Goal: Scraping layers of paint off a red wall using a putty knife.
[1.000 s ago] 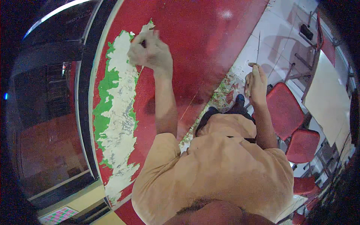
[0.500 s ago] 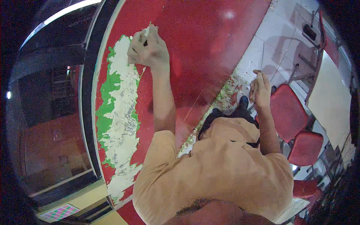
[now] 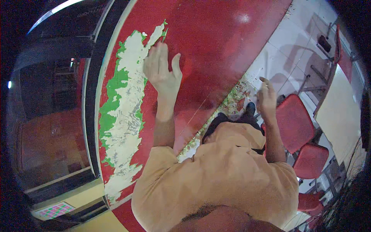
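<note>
My left hand (image 3: 161, 71) is open, its fingers together and stretched upward and the thumb held apart. It is over the right edge of a long bare patch (image 3: 129, 83) on the red wall (image 3: 201, 46); whether it touches the wall cannot be told. The patch is whitish, with a ragged border and green under-paint (image 3: 110, 110) along its left side. Above the fingertips a narrow pale strip (image 3: 155, 35) runs up and right. To the right, away from the wall, my right hand (image 3: 266, 98) is blurred and curled, a small brown tip showing at its fingers.
Paint flakes (image 3: 239, 91) litter the pale tiled floor along the wall's foot, near my dark shoes (image 3: 250, 107). Red chairs (image 3: 295, 121) and a pale tabletop (image 3: 338, 112) stand on the right. A dark-framed window (image 3: 50, 116) borders the wall on the left.
My left hand has gone from a pinch at the patch's upper edge to open fingers, slightly lower. The narrow bare strip at the top is now uncovered to view. My right hand has dropped slightly.
</note>
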Motion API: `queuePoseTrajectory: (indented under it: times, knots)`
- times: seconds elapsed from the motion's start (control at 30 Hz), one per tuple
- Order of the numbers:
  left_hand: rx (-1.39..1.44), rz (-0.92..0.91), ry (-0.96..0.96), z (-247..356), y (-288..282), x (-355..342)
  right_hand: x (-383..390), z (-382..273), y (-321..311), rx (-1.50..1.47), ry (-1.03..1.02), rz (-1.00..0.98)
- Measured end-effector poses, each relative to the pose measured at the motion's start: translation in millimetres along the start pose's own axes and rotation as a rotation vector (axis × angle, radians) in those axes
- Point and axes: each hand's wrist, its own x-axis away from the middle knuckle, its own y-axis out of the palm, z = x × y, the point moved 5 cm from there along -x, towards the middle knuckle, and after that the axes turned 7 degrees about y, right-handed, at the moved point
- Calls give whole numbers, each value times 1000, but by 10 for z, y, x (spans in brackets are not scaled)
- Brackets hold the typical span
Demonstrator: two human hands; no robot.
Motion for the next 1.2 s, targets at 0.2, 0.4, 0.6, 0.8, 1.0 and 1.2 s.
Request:
queuePoseTrajectory:
  times: [0.2, 0.4, 0.6, 0.8, 1.0, 1.2]
  knots:
    - [1317, -302, -793, 355, 157, 459, 406, -983, 1307, 172, -452, -290]
    - [1366, 3, -1239, 74, 206, 397, 341, -1087, 1951, 386, -646, -395]
    - [1425, 202, -1387, -26, 224, 282, 212, -1070, 2167, 383, -769, -322]
    - [1306, 138, -1376, -117, 140, 378, 256, -1067, 2256, 327, -760, -386]
    - [1305, 56, -1356, -84, 146, 291, 285, -1053, 2226, 243, -771, -337]
    - [1113, 57, -1332, -170, 174, 61, 196, -1156, 2259, 354, -759, -345]
